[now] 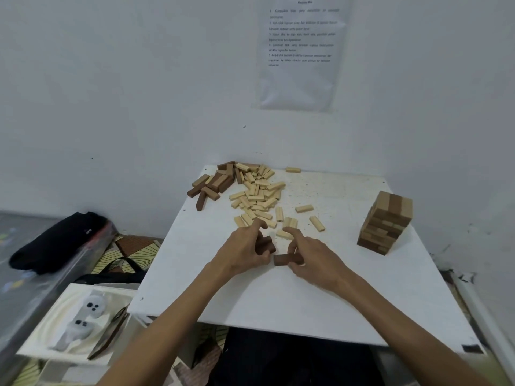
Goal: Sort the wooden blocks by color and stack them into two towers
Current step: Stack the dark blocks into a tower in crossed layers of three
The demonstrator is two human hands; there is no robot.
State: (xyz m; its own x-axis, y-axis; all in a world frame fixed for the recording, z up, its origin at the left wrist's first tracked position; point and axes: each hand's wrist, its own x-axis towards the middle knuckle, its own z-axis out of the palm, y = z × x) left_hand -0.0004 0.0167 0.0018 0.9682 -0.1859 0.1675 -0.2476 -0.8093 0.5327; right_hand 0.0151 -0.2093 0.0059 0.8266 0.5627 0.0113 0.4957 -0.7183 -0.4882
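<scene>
I'm gripping dark blocks [266,243] in my left hand [242,250], fingers curling round them, count partly hidden. My right hand [315,256] is pinching a single dark block [282,259] lying on the white counter [278,302], mid-frame. Light blocks [256,196] are lying scattered above, with a dark pile [214,182] to their upper left. A mixed-colour tower [387,224] is standing at right. Wall sheet [301,51] text is too blurred to read.

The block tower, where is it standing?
In the head view, the block tower stands on the right side of the white table, right of the pile of light blocks.
</scene>
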